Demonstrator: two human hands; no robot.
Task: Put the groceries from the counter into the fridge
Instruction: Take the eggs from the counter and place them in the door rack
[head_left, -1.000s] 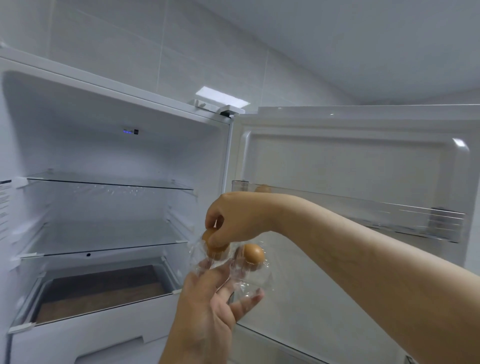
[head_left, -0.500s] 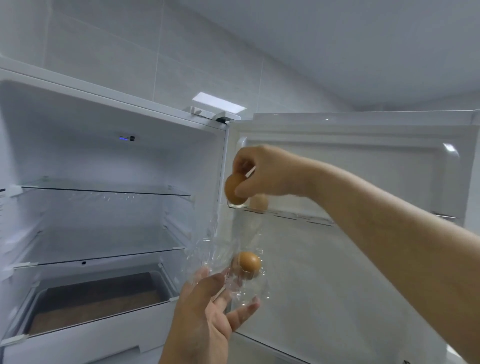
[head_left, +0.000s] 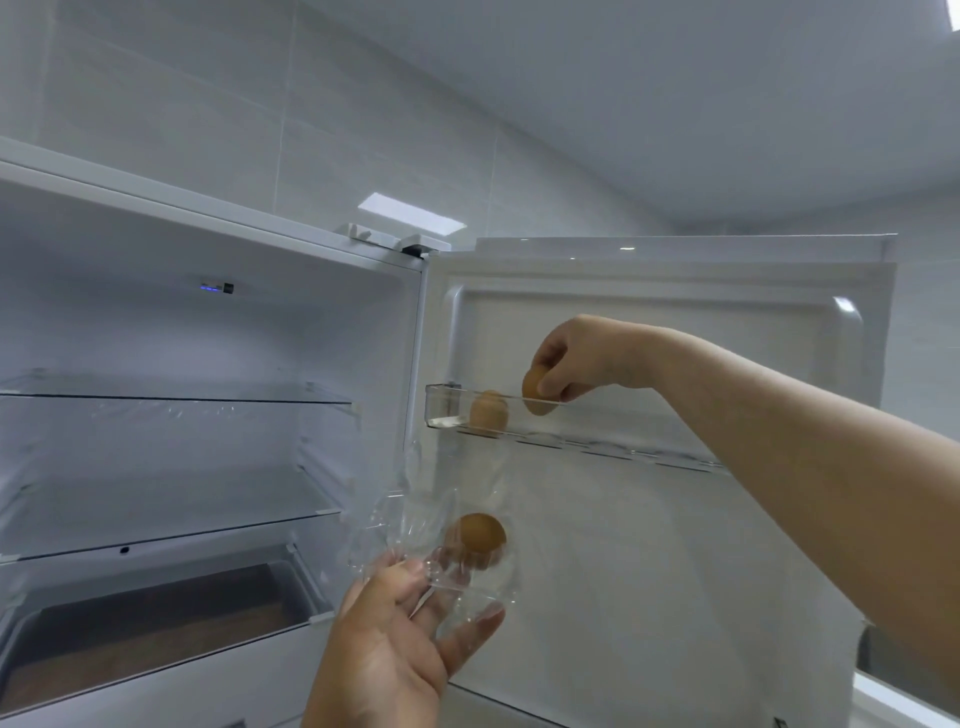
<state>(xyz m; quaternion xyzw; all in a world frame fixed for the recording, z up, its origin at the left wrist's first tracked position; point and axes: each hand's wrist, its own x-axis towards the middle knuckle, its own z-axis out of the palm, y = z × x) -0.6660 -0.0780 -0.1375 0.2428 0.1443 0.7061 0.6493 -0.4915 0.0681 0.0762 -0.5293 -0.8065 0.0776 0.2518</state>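
Note:
The fridge stands open. My right hand grips a brown egg from above and holds it at the rim of the clear top door bin. Another brown egg sits in that bin just to the left. Lower down, my left hand supports a clear plastic egg carton from below, fingers spread under it. One brown egg lies in the carton.
The fridge door is swung open to the right. Inside the fridge are two bare glass shelves and a drawer at the bottom. Grey tiled wall rises above the fridge.
My right hand lifted an egg out of the carton and carried it up and right to the top door bin. My left hand kept the carton roughly where it was.

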